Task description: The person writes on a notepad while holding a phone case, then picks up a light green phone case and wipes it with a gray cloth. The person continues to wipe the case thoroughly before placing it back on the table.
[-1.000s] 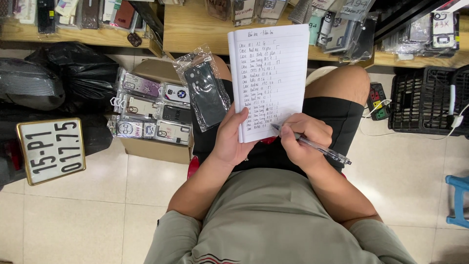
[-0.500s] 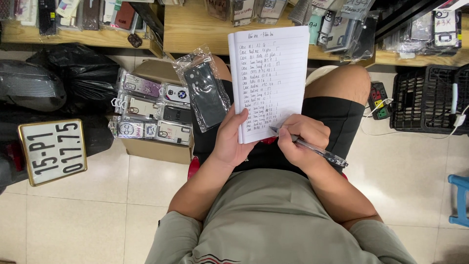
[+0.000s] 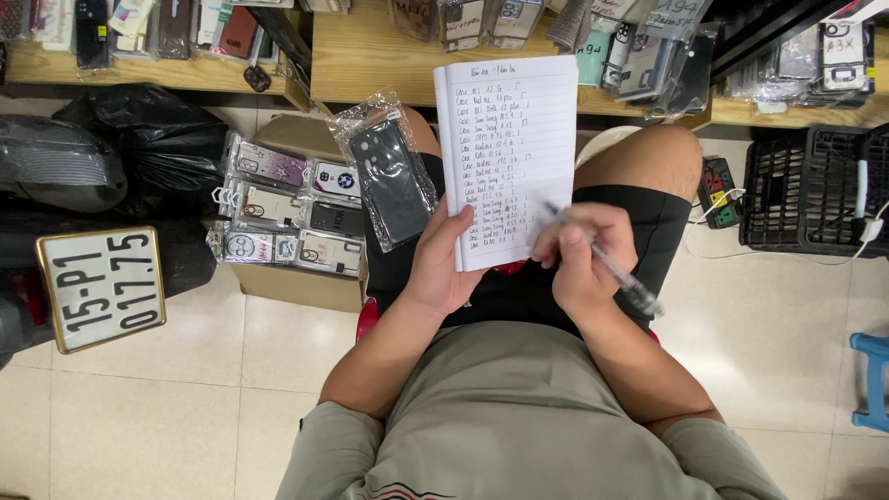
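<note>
My left hand holds a white lined notepad upright by its lower edge; the page carries a handwritten list. My right hand grips a pen with its tip against the lower right part of the page. A dark phone case in a clear plastic sleeve rests on my left thigh, just left of the notepad. I am seated, with both knees pointing toward the shelves.
A cardboard box of several packaged phone cases stands left of my legs. Wooden shelves with more packaged cases run along the top. Black bags and a vehicle plate lie at left; a black crate, power strip and blue stool at right.
My right hand has shifted slightly with the pen along the lower part of the page. The notepad and left hand stay in place.
</note>
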